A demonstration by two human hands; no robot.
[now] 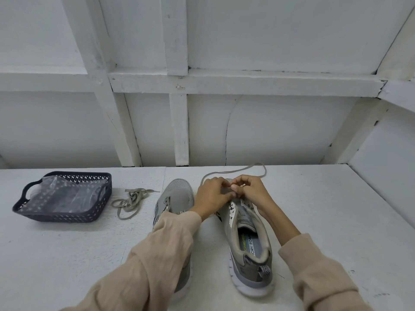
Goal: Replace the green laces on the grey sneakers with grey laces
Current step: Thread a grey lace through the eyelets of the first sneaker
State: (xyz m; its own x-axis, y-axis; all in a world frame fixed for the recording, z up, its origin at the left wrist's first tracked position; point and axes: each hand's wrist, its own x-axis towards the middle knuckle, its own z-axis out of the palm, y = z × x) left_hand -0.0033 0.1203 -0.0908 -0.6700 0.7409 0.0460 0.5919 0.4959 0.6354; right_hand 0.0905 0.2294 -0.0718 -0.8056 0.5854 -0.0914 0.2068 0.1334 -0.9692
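Observation:
Two grey sneakers stand side by side on the white table, toes pointing away from me. The left sneaker [177,198] has no lace in its eyelets and my left sleeve crosses its heel. Over the toe end of the right sneaker [247,243], my left hand [212,196] and my right hand [251,189] meet, fingers curled and pinching a grey lace [253,168] at the front eyelets. The lace loops away behind the hands toward the wall. A loose tangled lace [130,199], greyish-green, lies left of the sneakers.
A dark perforated plastic basket [94,215] holding a clear plastic bag sits at the table's left. A white panelled wall rises right behind the table, and another wall closes the right side.

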